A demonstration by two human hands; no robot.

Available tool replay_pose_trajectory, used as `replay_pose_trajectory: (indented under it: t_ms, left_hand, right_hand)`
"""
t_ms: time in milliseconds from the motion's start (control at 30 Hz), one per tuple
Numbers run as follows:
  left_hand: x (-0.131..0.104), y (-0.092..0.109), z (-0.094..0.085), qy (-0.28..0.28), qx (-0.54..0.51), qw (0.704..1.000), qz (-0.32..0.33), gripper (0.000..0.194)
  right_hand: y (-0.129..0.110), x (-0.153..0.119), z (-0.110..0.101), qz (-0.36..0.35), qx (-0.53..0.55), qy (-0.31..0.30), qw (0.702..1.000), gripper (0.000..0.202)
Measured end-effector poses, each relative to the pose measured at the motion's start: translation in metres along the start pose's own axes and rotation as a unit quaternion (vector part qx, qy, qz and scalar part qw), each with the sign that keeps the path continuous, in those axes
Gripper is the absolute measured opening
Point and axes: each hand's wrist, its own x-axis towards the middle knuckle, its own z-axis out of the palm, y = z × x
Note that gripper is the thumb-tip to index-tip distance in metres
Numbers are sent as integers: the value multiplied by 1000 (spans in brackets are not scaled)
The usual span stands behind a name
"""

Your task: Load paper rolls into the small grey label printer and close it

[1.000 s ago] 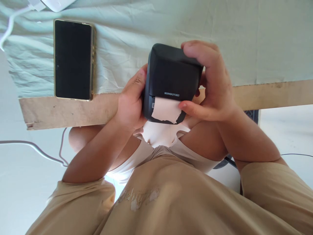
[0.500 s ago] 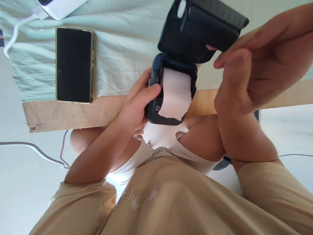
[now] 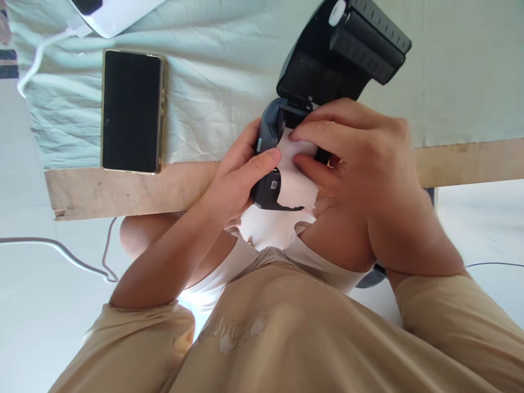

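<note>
A small black printer (image 3: 268,185) is held over the table's front edge, with its lid (image 3: 323,60) swung up and back. My left hand (image 3: 241,174) grips the printer's left side, thumb on its rim. A white paper roll (image 3: 295,183) lies in the printer's bay, its torn end hanging over the front. My right hand (image 3: 356,153) is at the bay from the right, thumb and fingertips closed on the paper. The palm side of my right hand is hidden.
A phone in a clear case (image 3: 131,112) lies on the green cloth (image 3: 221,71) at the left. Behind it is a white device (image 3: 118,16) with a white cable (image 3: 36,63). The wooden table edge (image 3: 131,191) runs in front.
My right hand has left the lid, moved down and left, and taken hold of the paper. The lid now stands open on its own. The printer has shifted slightly right.
</note>
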Motion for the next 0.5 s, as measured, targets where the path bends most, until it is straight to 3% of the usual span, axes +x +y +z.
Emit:
replay_pose_trajectory:
  t_ms: [167,267,333,400,433,500]
  left_hand:
    - [0,2,-2,-19,38,999,-16,25]
    - [-1,-3,1,14,29,999,16,30]
    - [-1,-6,3,20,14,999,31,27]
    - [-1,-7,3,3,7,999,33,20]
    - [-1,-7,3,-3,4,999,35,16]
    - [0,-7,2,-4,-3,1000,31,12]
  right_hand:
    - [-4,1,-10,16,48,-55,997,24]
    - [-3,2,-9,31,163,-26,986,29]
    - [6,2,-7,10,274,-18,961,30]
    - [28,0,-5,-24,365,12,930,42]
    - [43,0,-3,-21,372,80,925,56]
    - [79,-1,0,59,326,169,928,81]
